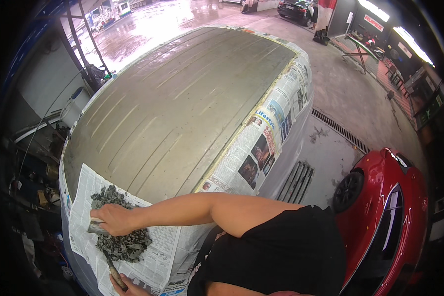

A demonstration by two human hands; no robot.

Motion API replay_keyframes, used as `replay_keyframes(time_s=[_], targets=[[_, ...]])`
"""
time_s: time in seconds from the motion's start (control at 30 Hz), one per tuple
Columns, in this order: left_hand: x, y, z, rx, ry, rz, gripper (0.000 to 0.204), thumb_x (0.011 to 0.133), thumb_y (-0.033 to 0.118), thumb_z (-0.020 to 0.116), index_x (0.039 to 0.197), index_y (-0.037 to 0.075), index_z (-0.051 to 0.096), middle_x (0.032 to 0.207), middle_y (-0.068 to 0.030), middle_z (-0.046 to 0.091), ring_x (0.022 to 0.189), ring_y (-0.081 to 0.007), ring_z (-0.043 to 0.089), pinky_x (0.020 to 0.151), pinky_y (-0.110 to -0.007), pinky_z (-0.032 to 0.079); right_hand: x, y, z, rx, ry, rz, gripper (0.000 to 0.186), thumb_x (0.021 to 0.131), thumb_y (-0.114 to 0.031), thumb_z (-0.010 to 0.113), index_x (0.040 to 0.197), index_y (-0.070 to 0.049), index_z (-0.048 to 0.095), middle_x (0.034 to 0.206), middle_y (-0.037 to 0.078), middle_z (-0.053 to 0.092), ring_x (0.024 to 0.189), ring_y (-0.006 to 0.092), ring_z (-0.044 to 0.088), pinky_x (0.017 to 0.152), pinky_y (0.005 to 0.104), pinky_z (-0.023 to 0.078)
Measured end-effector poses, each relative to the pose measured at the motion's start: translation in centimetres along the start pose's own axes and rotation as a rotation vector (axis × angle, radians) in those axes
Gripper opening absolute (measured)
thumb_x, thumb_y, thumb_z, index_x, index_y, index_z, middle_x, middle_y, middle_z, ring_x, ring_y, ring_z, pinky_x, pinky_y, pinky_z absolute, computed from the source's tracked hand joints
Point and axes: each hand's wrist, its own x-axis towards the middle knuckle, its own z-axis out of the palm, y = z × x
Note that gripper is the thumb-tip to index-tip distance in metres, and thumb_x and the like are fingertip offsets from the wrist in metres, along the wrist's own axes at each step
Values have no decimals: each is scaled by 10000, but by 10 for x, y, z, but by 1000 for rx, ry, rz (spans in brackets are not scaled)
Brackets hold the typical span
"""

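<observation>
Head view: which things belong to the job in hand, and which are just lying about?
Apparently in the job:
slim tool, held
pale object, held
grey crumbled material
newspaper sheet beneath
ribbed panel

Seemingly just around:
red car
black car
slatted rack

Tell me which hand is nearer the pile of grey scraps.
Right. The right hand is at the pile of grey scraps; the left hand is apart from it, nearer the picture's lower edge, gripping a handle.

A red car [373, 209] and newspaper [227, 170] around a vehicle roof [182, 103] show an auto-body workshop.
</observation>
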Motion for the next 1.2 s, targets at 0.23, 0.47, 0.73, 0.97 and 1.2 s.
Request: replay_keyframes(time_s=[0.23,0.47,0.73,0.97,1.2], targets=[[20,-18,-4,407,108,475,306,886,108,749,1141,-52,698,1062,-253,687,935,-349,668,846,-467,545,3,6,-18,31,-54,158,383,857,-135,673,1191,-7,540,1005,281,649,1021,467,621,878,531,479],[21,-55,-7,260,44,603,375,851,26,559,1191,26,716,1132,-101,724,1091,-290,602,1033,-418,406,-3,59,20,503,13,376,460,837,-261,795,1187,-29,606,1106,122,632,1017,243,597,870,385,487],[10,-29,8,160,162,515,443,719,-132,670,1094,89,752,1119,-161,616,1012,-315,643,858,-384,530,-24,-6,-14,268,-120,218,251,938,-141,664,1150,-7,645,940,85,701,837,137,631,752,329,511],[6,-29,10,241,77,558,451,680,-142,669,1049,97,767,1096,-165,628,997,-322,643,848,-390,530,-14,-5,16,-42,-307,86,226,934,-161,631,1090,0,604,886,227,685,817,383,677,744,470,504],[3,-55,-19,357,221,487,437,716,-142,621,1103,26,734,1169,-171,606,1072,-303,619,880,-374,531,25,-31,0,80,-75,-159,191,892,-145,635,957,28,586,848,259,638,826,469,634,739,506,491]])
